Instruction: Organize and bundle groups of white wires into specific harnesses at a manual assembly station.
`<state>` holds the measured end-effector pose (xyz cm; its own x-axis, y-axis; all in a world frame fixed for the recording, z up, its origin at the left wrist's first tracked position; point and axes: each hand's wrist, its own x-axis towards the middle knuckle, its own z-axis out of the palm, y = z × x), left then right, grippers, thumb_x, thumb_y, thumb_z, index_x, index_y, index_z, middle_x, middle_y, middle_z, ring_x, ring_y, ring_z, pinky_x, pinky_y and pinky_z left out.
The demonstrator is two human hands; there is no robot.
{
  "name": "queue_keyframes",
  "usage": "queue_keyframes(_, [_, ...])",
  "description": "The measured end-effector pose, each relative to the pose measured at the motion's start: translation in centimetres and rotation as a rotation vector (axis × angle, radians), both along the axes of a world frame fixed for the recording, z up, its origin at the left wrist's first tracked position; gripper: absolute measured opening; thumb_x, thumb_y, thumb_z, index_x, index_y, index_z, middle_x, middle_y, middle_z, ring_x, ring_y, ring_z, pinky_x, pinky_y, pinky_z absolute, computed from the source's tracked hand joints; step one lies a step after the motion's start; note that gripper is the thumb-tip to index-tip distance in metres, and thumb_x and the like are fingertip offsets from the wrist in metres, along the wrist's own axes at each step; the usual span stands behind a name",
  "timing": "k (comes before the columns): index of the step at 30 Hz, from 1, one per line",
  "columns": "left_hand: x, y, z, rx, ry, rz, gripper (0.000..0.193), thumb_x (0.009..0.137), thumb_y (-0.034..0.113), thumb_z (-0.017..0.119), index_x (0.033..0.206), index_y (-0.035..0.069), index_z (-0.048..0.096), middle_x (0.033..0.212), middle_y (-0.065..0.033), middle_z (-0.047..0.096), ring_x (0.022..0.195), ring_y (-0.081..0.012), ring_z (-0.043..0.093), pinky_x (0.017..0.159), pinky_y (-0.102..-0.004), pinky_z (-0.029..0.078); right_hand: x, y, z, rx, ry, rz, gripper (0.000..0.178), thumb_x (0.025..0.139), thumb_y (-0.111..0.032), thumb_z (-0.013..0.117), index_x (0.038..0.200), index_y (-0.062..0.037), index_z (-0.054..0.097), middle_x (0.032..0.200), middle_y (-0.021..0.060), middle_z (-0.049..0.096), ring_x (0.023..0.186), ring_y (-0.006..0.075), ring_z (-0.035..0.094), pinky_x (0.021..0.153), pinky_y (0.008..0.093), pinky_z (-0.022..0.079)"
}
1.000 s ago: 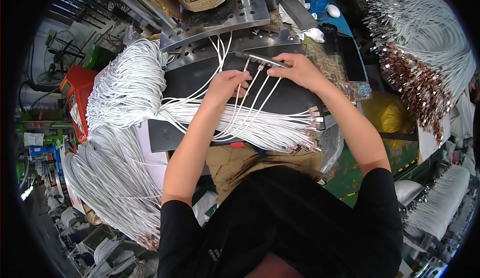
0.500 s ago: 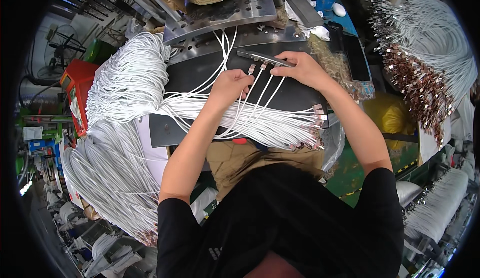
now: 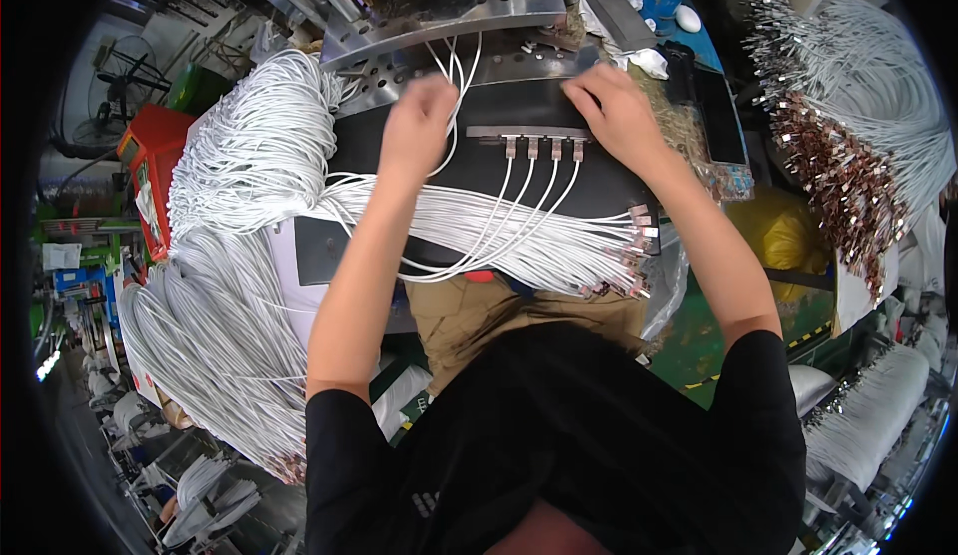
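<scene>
The metal bar (image 3: pixel 529 134) lies flat across the black work plate (image 3: pixel 399 151), a thin grey strip running left to right just in front of my hands. Four small metal connectors (image 3: pixel 544 148) hang off its near edge side by side, evenly spaced, and from each one a thin white cable (image 3: pixel 519 206) curves down and toward me over the plate, the four running nearly parallel before they join the white cable bundle (image 3: pixel 519 246) that crosses the plate from left to right. That bundle ends at the right in a cluster of coppery metal plugs (image 3: pixel 629 246).

My left hand (image 3: pixel 419 126) sits at the far left of the bar, fingers curled down around a few white cables that rise toward the perforated steel plate (image 3: pixel 439 16) behind; I seem to be pinching them, though the fingertips are hidden from here. My right hand (image 3: pixel 614 111) rests past the bar's right end, knuckles up and fingers bent onto the plate's far edge; I cannot tell whether it grips anything.

To my left a big hank of white cables (image 3: pixel 249 156) drapes over the plate's edge and down past a red box (image 3: pixel 145 171). Far right, another mass of cables with metal ends (image 3: pixel 838 156) hangs in rows.
</scene>
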<state>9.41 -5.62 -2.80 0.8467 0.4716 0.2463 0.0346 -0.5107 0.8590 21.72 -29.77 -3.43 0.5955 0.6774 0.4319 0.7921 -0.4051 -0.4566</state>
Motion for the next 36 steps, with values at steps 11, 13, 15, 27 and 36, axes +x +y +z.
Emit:
queue_keyframes(11, [3.2, 1.7, -1.3, -0.755, 0.273, -0.228, 0.041, 0.102, 0.034, 0.053, 0.121, -0.001, 0.060, 0.070, 0.0058, 0.038, 0.060, -0.0041, 0.028, 0.052, -0.0226, 0.025, 13.5, 13.5, -4.0, -0.139, -0.596, -0.120, 0.034, 0.090, -0.028, 0.064, 0.106, 0.0019, 0.064, 0.098, 0.0220, 0.066, 0.098, 0.0419, 0.062, 0.085, 0.0489, 0.049])
queue_keyframes(13, [3.0, 1.5, -1.9, -0.735, 0.297, -0.149, 0.041, 0.102, 0.035, 0.054, 0.121, -0.001, 0.060, 0.072, 0.0055, 0.040, 0.060, -0.0043, 0.030, 0.053, -0.0225, 0.026, 15.4, 15.6, -3.8, 0.227, -0.014, -0.159, 0.037, 0.090, -0.032, 0.060, 0.112, -0.0026, 0.064, 0.113, 0.0188, 0.063, 0.105, 0.0286, 0.061, 0.089, 0.0405, 0.050])
queue_keyframes(15, [3.0, 1.1, -1.8, -0.676, 0.291, -0.154, 0.042, 0.102, 0.035, 0.054, 0.121, -0.001, 0.060, 0.074, 0.0048, 0.045, 0.060, -0.0047, 0.035, 0.054, -0.0225, 0.028, 16.7, 16.6, -3.4, 0.156, -0.057, -0.161, 0.035, 0.091, -0.032, 0.061, 0.110, -0.0029, 0.065, 0.110, 0.0183, 0.064, 0.103, 0.0281, 0.061, 0.087, 0.0400, 0.050])
queue_keyframes(27, [-10.6, 15.4, 13.2, 0.249, -0.320, 0.333, 0.035, 0.104, 0.028, 0.050, 0.101, 0.000, 0.070, 0.080, -0.0038, 0.067, 0.070, -0.0099, 0.057, 0.067, -0.0241, 0.045, 15.4, 17.4, -1.4, 0.238, 0.000, -0.028, 0.030, 0.093, -0.032, 0.064, 0.102, -0.0037, 0.067, 0.097, 0.0160, 0.067, 0.095, 0.0308, 0.063, 0.084, 0.0419, 0.050])
queue_keyframes(36, [-12.8, 3.0, 3.8, 0.381, 0.122, 0.171, 0.025, 0.098, 0.021, 0.059, 0.089, 0.001, 0.070, 0.081, -0.0096, 0.067, 0.073, -0.0214, 0.062, 0.069, -0.0367, 0.049, 3.7, 6.1, -1.1, -0.074, -0.105, -0.037, 0.038, 0.087, -0.036, 0.070, 0.115, -0.0099, 0.069, 0.092, 0.0117, 0.065, 0.094, 0.0329, 0.061, 0.087, 0.0410, 0.047])
